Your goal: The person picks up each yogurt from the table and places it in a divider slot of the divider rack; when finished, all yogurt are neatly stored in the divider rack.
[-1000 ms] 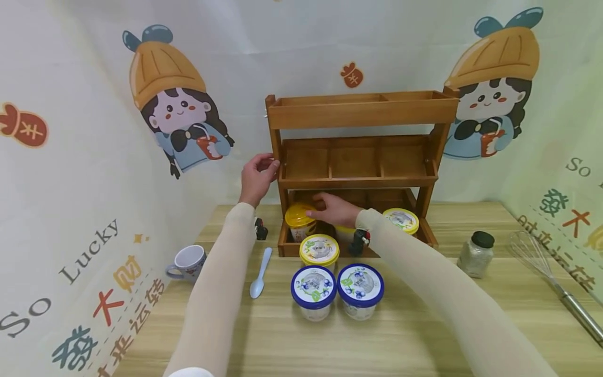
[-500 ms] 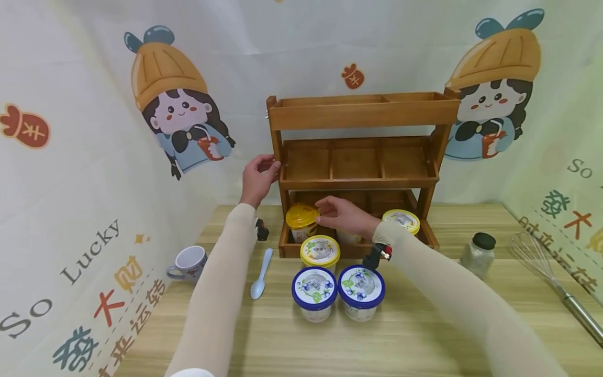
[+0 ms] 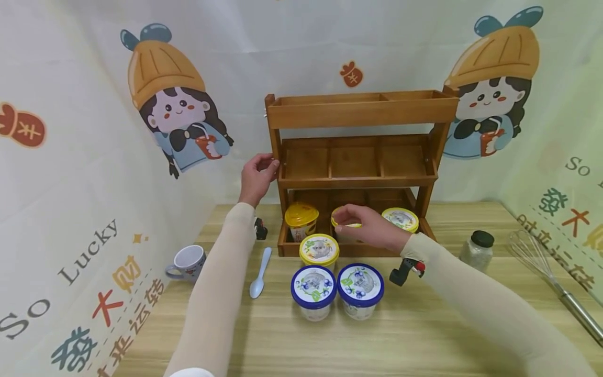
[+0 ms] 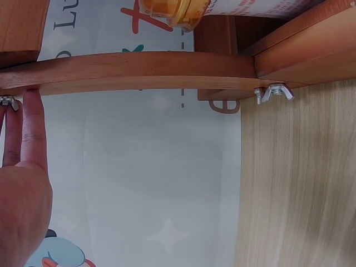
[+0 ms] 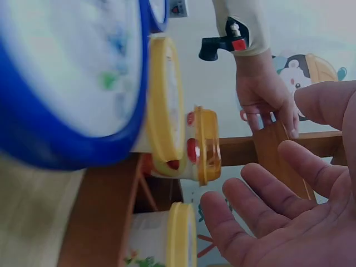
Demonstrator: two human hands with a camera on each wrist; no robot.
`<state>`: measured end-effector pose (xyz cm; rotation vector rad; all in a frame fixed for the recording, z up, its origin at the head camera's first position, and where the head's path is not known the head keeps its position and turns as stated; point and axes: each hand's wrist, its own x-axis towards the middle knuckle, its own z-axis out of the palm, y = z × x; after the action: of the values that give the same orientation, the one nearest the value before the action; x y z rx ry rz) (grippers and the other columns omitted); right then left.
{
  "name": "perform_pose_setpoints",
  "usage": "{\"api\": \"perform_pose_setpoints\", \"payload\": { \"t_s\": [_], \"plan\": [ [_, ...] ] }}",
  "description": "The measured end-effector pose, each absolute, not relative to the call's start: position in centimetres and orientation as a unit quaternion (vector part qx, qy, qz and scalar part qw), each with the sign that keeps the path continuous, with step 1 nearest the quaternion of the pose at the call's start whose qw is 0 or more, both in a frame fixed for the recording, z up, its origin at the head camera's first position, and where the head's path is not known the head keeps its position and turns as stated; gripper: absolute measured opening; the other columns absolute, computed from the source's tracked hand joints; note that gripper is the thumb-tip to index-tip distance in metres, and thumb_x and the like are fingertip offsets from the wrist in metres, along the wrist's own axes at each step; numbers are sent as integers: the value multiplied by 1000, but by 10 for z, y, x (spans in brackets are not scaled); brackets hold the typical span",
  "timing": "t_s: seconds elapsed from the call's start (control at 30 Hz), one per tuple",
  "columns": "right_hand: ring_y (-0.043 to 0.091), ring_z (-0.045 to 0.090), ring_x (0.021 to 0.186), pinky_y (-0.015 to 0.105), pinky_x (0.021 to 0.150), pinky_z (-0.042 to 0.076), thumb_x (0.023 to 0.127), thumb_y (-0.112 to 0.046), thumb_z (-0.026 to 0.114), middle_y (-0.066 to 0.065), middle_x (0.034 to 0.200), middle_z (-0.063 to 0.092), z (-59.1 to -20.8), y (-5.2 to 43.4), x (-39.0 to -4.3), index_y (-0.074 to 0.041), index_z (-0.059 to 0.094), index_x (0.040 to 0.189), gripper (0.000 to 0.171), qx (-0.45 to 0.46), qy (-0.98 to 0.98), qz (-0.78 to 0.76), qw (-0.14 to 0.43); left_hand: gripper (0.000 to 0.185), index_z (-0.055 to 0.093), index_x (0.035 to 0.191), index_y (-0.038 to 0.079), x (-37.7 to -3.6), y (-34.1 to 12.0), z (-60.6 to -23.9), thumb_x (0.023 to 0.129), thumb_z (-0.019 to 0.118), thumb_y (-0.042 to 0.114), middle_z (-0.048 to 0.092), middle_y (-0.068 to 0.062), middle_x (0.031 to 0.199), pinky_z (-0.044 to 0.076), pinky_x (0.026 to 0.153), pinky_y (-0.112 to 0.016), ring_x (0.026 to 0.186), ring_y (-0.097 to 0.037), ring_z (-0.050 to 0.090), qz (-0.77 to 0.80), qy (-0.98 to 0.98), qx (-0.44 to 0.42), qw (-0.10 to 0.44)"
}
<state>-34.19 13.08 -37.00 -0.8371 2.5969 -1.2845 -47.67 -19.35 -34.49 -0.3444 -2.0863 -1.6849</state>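
Observation:
A three-tier wooden rack (image 3: 360, 112) stands at the back of the table. My left hand (image 3: 258, 175) holds its left post (image 4: 139, 69), fingers (image 4: 33, 133) flat against the wood. On the bottom tier sit an orange-lidded cup (image 3: 301, 217), a yellow-lidded cup (image 3: 346, 225) in the middle and another (image 3: 401, 220) on the right. My right hand (image 3: 358, 220) hovers just over the middle cup, its fingers (image 5: 261, 206) relaxed and holding nothing. It partly hides that cup.
In front of the rack stand one yellow-lidded cup (image 3: 319, 250) and two blue-lidded cups (image 3: 313, 287) (image 3: 360, 284). A mug (image 3: 188, 262) and blue spoon (image 3: 260, 273) lie left; a jar (image 3: 477, 254) and whisk (image 3: 551, 277) lie right.
My right hand has left the orange-lidded cup and moved right, over the middle cup. The left hand has stayed on the post.

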Motion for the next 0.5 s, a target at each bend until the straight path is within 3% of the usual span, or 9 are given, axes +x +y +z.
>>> {"api": "perform_pose_setpoints", "payload": {
  "t_s": [0.23, 0.5],
  "plan": [
    [34, 62, 134, 56, 116, 51, 106, -30, 67, 19, 143, 64, -387, 151, -324, -5, 60, 142, 45, -282, 856, -428, 64, 39, 68, 135, 9, -474, -196, -349, 103, 71, 32, 70, -15, 128, 66, 89, -31, 119, -26, 69, -610, -757, -116, 203],
    [33, 64, 133, 49, 110, 57, 105, -33, 68, 15, 143, 66, -404, 165, -312, -12, 62, 140, 42, -284, 852, -436, 60, 38, 69, 134, 9, -478, -195, -344, 103, 71, 31, 70, -15, 128, 66, 89, -32, 118, -26, 70, -609, -752, -130, 216]
  ]
}}
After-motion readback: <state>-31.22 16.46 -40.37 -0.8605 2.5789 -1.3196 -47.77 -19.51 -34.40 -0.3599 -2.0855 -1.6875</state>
